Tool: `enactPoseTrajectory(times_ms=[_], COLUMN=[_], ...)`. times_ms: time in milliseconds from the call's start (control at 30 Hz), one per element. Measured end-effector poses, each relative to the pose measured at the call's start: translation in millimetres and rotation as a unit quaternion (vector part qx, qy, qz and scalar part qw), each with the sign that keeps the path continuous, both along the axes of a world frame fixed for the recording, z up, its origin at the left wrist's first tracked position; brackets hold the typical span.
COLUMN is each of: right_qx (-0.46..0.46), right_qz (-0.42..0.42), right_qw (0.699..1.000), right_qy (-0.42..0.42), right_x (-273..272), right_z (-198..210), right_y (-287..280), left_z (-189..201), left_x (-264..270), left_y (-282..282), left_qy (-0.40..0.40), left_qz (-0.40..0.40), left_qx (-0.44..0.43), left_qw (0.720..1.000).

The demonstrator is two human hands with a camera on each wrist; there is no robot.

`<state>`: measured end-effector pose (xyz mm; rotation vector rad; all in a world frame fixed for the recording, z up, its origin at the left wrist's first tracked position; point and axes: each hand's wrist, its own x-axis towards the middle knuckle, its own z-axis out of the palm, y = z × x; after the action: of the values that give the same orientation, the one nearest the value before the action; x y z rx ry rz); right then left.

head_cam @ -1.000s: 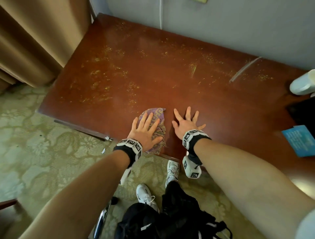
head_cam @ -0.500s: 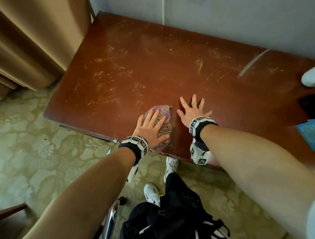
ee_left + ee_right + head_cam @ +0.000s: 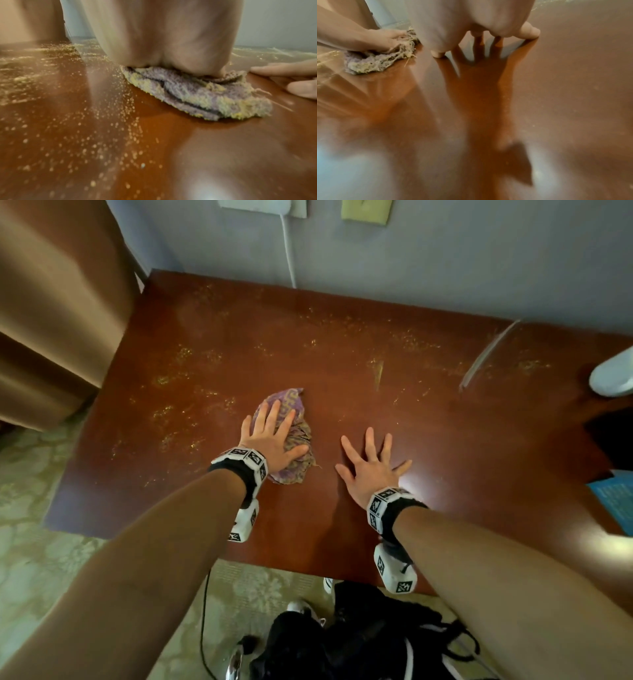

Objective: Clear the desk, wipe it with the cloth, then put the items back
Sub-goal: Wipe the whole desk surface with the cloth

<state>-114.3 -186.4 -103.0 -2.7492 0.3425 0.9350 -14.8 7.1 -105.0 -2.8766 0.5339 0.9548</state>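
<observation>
Yellowish crumbs speckle the left and far parts of the glossy reddish-brown wooden desk. The left hand lies flat, fingers straight, pressing the crumpled purple-and-yellow terry cloth onto the desk. Just beside it the right hand rests splayed on bare wood, holding nothing. At the right edge sits a white rounded object, perhaps a cup.

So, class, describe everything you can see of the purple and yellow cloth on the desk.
The purple and yellow patterned terry cloth lies bunched and folded on the glossy reddish-brown wooden desk, near its middle. Its pile looks fluffy, with frayed threads at the right edge. The left hand presses flat on top, fingers straight. The right hand rests beside it, apart. Yellowish specks lie to its left.
</observation>
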Motion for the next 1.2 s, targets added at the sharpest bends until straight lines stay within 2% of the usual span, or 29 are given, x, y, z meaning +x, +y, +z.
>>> enactPoseTrajectory(times_ms=[233, 500, 833, 933, 1067, 1200], right_qx=[-0.003, 0.01, 0.004, 0.002, 0.029, 0.036], right_qz=[-0.013, -0.054, 0.022, 0.052, 0.018, 0.028], right_qw=[1.0, 0.998, 1.0, 0.999, 0.999, 0.998], right_qy=[0.012, 0.004, 0.01, -0.006, -0.023, -0.049], right_x=[-0.4, -16.6, -35.8, -30.3, -7.1, 29.3], right_z=[4.5, 8.0, 5.8, 4.4, 5.5, 12.2], right_y=[4.1, 30.2, 59.1, 67.3, 77.8, 83.4], left_z=[-4.1, -11.5, -13.6, -14.9, -15.6, -13.7], left_x=[-12.6, -99.4, -177.3, -180.5, -173.3, -154.5], left_y=[8.7, 50.9, 91.8, 90.1, 91.6, 90.2], left_qy=[-0.019, -0.063, -0.073, -0.072, -0.066, -0.058], left_qz=[-0.015, -0.053, -0.059, -0.043, -0.048, -0.05], left_qx=[-0.008, -0.017, -0.016, -0.017, -0.024, -0.026], left_qw=[1.0, 0.996, 0.995, 0.996, 0.996, 0.997])
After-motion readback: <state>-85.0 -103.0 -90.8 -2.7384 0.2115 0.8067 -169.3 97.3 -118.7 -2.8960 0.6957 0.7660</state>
